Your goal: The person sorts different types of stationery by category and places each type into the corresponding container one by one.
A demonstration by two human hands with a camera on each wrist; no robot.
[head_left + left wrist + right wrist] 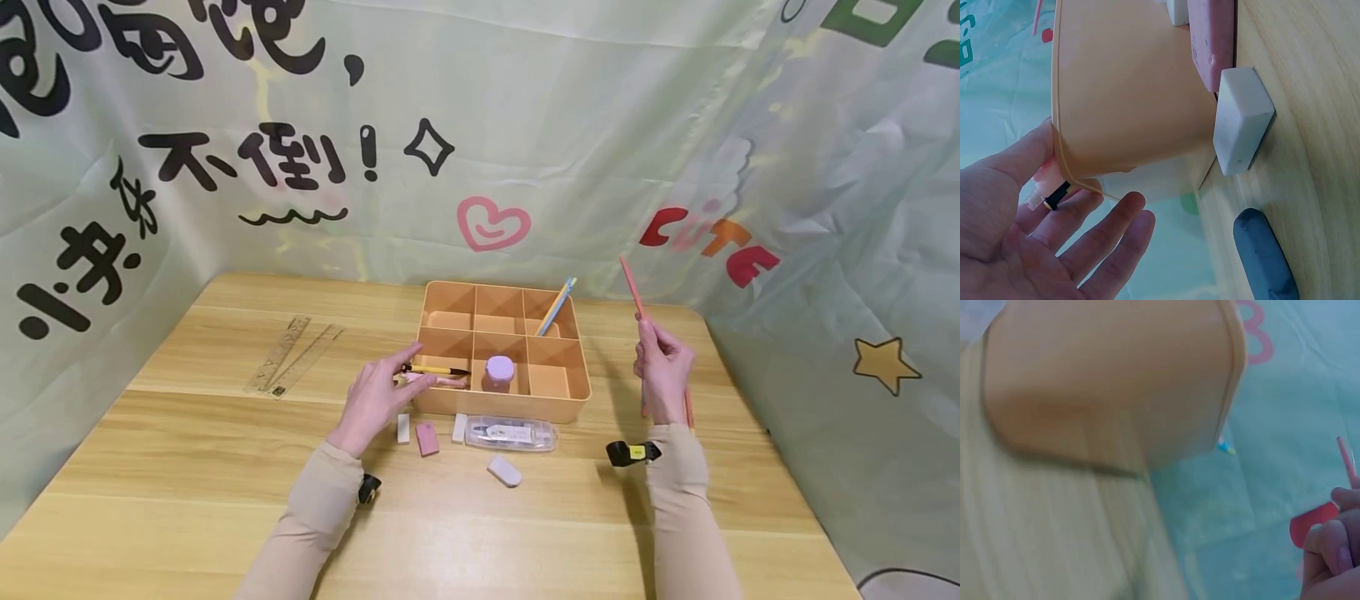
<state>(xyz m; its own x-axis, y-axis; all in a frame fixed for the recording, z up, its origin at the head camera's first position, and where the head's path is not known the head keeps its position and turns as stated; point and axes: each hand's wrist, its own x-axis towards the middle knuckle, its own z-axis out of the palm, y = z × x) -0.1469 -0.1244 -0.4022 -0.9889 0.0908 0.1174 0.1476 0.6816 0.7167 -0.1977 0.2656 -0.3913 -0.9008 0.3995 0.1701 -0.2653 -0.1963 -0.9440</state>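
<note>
My right hand grips a slim pinkish-red pencil, raised right of the tan compartment box with its upper end tilted up and left. Below that hand a bluish tip shows; I cannot tell whether it is held. My left hand rests at the box's front left corner, its fingers spread and loosely bent beside the wall. A yellow and black pen and a pink pen lie in the front left compartment, their ends reaching over the rim near the left thumb.
A purple-lidded jar stands in the front middle compartment. Blue and yellow pencils lean in the back right one. Before the box lie a clear case, a pink eraser and several white ones. Transparent rulers lie left.
</note>
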